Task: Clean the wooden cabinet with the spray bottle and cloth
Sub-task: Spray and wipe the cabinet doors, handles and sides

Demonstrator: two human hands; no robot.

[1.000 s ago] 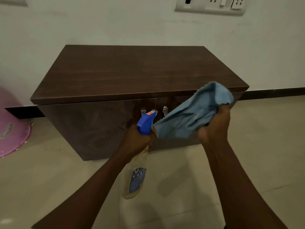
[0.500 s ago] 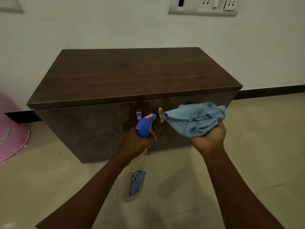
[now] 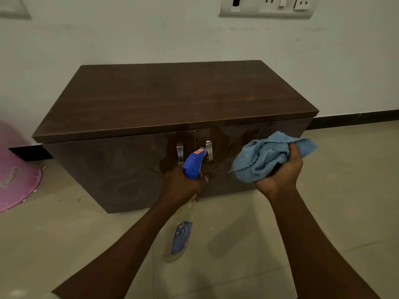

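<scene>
The left hand (image 3: 183, 186) grips the spray bottle (image 3: 190, 169) before the cabinet (image 3: 172, 100) doors' centre, the right hand (image 3: 280, 171) clutches the bunched cloth (image 3: 261, 158) by the front's right edge; loose folds could snag a handle (image 3: 209, 150).

A dark wooden cabinet (image 3: 172, 98) stood on the tiled floor (image 3: 345, 190) against the wall. In front of its doors, the left hand (image 3: 183, 186) gripped a spray bottle (image 3: 190, 169) by the neck, nozzle toward the handles, while the right hand (image 3: 280, 175) clutched a bunched blue cloth (image 3: 263, 158). A pink tub (image 3: 15, 173) sat at the cabinet's left.
</scene>
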